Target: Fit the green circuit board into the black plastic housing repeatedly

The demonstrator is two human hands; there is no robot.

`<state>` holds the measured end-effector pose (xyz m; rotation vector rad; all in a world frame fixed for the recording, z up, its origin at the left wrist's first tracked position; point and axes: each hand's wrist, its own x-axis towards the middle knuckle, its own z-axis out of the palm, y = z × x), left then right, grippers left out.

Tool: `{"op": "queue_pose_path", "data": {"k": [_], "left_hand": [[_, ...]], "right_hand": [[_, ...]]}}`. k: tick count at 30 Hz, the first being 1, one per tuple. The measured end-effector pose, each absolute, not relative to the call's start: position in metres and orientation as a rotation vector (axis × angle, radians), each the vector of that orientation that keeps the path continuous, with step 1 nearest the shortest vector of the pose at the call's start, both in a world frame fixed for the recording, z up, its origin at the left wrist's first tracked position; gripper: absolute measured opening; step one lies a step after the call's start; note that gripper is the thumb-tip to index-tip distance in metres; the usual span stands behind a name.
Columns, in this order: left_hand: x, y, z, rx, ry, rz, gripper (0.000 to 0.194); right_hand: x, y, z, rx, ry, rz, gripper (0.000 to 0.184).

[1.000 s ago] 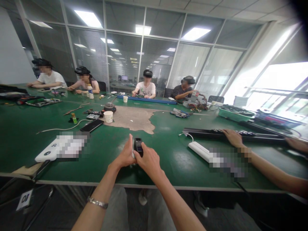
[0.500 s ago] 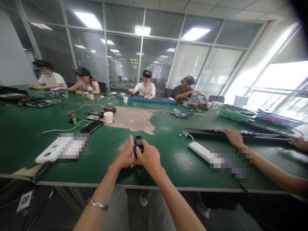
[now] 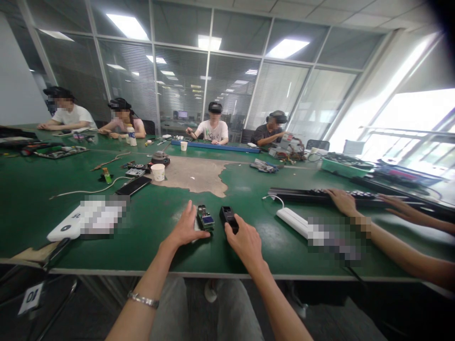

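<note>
My left hand [image 3: 183, 228] lies around the left side of a small green circuit board [image 3: 201, 212] with a blue display. Its fingers stretch along the board and the thumb reaches the near end; a firm grip does not show. To the right, my right hand [image 3: 246, 241] pinches a black plastic casing [image 3: 226, 214] with openings in its face, between thumb and fingers. The casing and the board are apart, with a strip of green table [image 3: 216, 248] between them.
At my right, a neighbour's hands [image 3: 341, 202] touch a long black bar [image 3: 298, 195]. Near it lies a white power strip [image 3: 293, 222]. Left are a phone [image 3: 133, 186], a paper cup [image 3: 158, 172] and a white device [image 3: 66, 228]. Several people sit across the table.
The black casing has come away from the circuit board and moved right with my right hand. The board stays by my left hand, and its display now shows. The neighbour's far hand moved left.
</note>
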<state>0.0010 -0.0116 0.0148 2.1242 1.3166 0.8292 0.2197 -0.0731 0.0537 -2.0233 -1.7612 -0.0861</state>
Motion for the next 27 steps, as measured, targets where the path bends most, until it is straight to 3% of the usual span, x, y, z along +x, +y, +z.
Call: {"op": "queue_pose_path", "data": {"k": [5,19,27], "left_hand": [[0.001,-0.009,0.011,2.193,1.291,0.864,0.104],[-0.002,-0.007,0.003,2.227,1.236,0.868,0.092],[-0.008,-0.008,0.003,2.093,1.156,0.927,0.118]], "right_hand": [[0.221,-0.074,0.053,-2.017,-1.767,-0.118,0.059],[0.191,-0.066,0.090,-1.746,-1.780,0.063,0.050],[0.150,-0.055,0.091,-1.838,-1.964,-0.001,0.039]]}}
